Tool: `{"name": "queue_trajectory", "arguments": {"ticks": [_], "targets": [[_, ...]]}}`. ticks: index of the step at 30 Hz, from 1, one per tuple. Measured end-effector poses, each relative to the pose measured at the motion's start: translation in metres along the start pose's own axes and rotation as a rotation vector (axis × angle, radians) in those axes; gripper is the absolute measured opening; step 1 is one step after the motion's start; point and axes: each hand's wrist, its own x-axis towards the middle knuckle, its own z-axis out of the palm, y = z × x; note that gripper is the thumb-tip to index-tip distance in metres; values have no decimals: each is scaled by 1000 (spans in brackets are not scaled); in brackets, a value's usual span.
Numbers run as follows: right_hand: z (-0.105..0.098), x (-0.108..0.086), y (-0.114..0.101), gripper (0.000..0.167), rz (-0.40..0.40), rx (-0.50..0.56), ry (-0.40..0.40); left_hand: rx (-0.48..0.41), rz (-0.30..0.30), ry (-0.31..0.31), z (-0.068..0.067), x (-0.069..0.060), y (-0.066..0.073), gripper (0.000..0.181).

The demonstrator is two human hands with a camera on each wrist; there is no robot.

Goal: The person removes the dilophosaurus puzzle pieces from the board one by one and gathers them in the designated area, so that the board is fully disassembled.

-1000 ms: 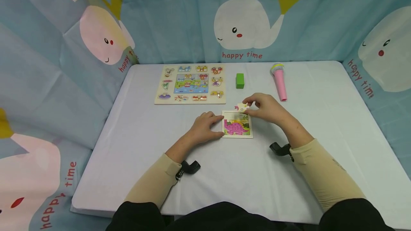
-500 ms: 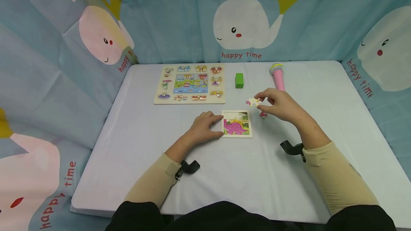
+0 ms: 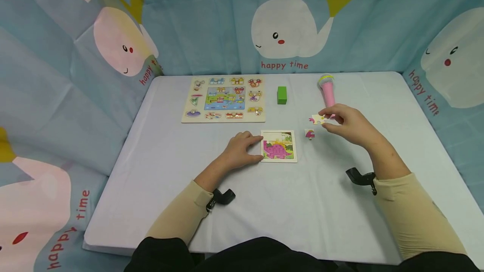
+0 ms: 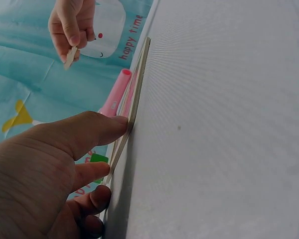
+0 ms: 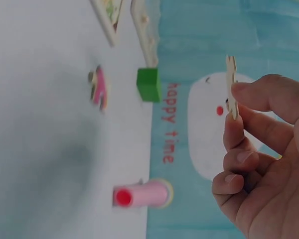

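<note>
A small framed dinosaur puzzle lies on the table with a bare strip at its upper left. The left hand rests thumb and index fingertips against its left edge, as the left wrist view shows too, with the hand beside the frame. Up and to the right, the right hand pinches a pale puzzle piece above the table. In the right wrist view that piece is edge-on between thumb and fingers of the hand. A loose pink piece lies right of the frame.
A larger wooden puzzle board lies at the back left. Right of it stands a green block. A pink toy microphone lies behind the right hand. Patterned blue cloth hangs along the table's back and sides.
The right hand has moved away to the right from above the frame, carrying the pale piece. The loose pink piece has come into full view. The left hand has stayed at the frame.
</note>
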Motion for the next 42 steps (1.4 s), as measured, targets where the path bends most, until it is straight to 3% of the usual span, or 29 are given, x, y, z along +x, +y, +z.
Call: {"name": "queue_trajectory", "arguments": {"ticks": [12,29,42], "targets": [[0,-9,31,36,61,-18,-2,5,-3,-10,0,0,0,69],[15,2,67,38,222,-31,-120,2,1,0,1,0,-1,68],[19,8,73,38,216,-40,-148,10,-14,-2,2,1,-1,69]]}}
